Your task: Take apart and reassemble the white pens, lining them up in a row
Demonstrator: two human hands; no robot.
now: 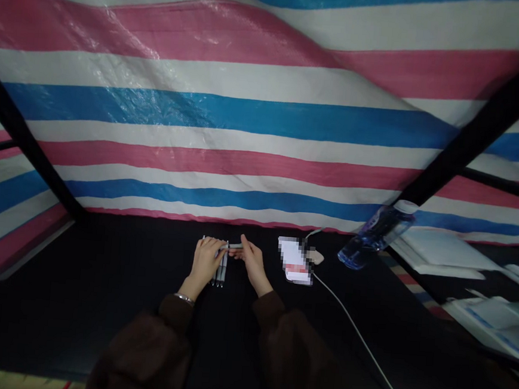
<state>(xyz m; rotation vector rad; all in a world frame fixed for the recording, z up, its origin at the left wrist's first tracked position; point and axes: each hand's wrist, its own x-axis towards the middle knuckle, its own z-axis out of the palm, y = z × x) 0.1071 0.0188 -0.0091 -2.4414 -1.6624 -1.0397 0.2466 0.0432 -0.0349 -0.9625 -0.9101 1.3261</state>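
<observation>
A light grey pen (236, 246) lies crosswise between my two hands above the black table. My left hand (206, 259) is closed, with its fingertips at the pen's left end. My right hand (254, 262) pinches the right part of the pen between thumb and fingers. Several similar pens (221, 273) lie side by side on the table just under my left hand, which covers part of them. Their lower tips point toward me.
Right of my hands lies a lit phone (295, 262), partly blurred out. Beside it are a white plug-like piece (315, 257) and a white cable (356, 331). A blue bottle (373, 236) stands farther right, near white stacked packages (444, 251). Striped sheeting (248, 115) hangs behind the table (75, 300).
</observation>
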